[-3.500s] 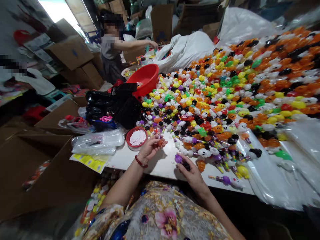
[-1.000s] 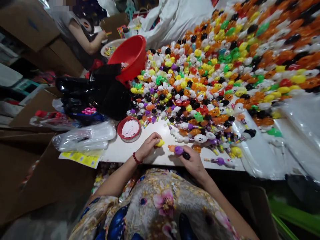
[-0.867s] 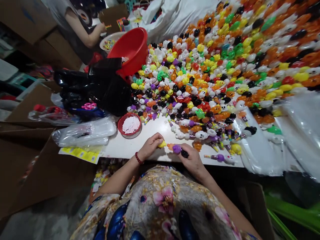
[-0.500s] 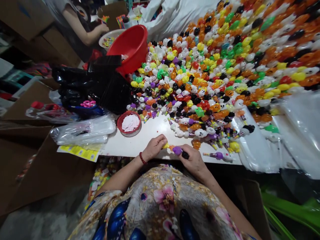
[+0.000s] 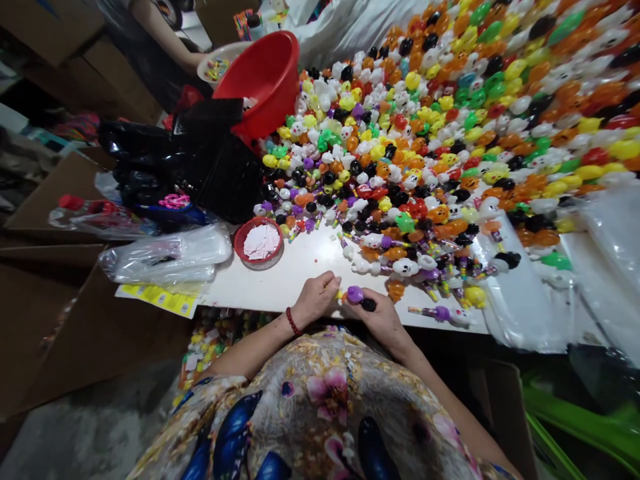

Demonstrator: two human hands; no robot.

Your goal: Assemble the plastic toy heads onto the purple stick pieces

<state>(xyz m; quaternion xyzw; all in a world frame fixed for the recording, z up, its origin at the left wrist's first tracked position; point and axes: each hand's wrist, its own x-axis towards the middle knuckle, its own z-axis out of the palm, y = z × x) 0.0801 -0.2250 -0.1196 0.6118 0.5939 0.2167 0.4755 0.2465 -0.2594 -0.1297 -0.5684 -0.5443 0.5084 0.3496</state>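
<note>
My left hand (image 5: pixel 316 298) is closed at the table's front edge, a bit of yellow showing at its fingertips. Close by on the right, my right hand (image 5: pixel 383 321) grips a small plastic toy with a purple, bulb-shaped piece (image 5: pixel 355 295), a black end and an orange part. The orange and yellow parts lie between the two hands; where they join is too small to make out. Beside my right hand lie an orange plastic figure (image 5: pixel 395 289) and a toy stick (image 5: pixel 440 313) with a purple collar and white head.
A large heap of coloured plastic figures (image 5: pixel 415 143) covers the table's back and right. A red basket of paper slips (image 5: pixel 261 241), clear plastic bags (image 5: pixel 170 257), a black bag (image 5: pixel 220 173) and a red basin (image 5: pixel 265 83) stand leftward. Another person's arm (image 5: pixel 165 33) is behind.
My hands have drawn closer together, with less of the yellow and orange parts showing between them. The other person's arm has shifted toward the upper edge as the view tilted slightly.
</note>
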